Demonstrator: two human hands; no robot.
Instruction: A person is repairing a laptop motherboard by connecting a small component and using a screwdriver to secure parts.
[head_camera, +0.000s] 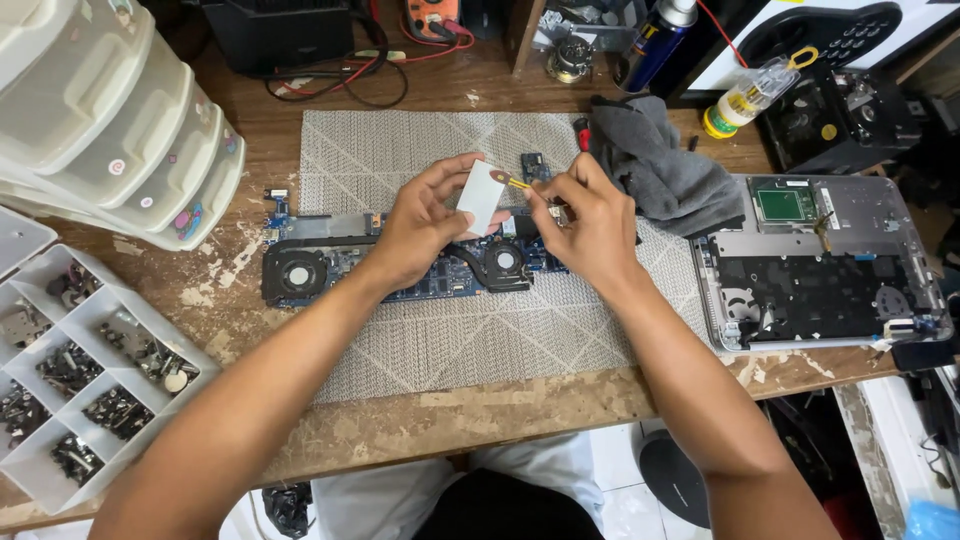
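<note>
Wooden and scuffed, the surface (480, 410) carries a grey woven mat (470, 330), with an opened silver laptop base (815, 265) at its right edge and a crumpled grey cloth (665, 165) just beyond the mat's far right corner. Across the mat lies a long blue circuit board with 2 black fans (400, 265), partly under the hands. Above it, the left hand (420, 225) pinches a small white rectangular card (481, 197) between thumb and fingers, while the right hand (590, 225) pinches a thin yellow-handled tool (510, 182) whose tip touches the card.
</note>
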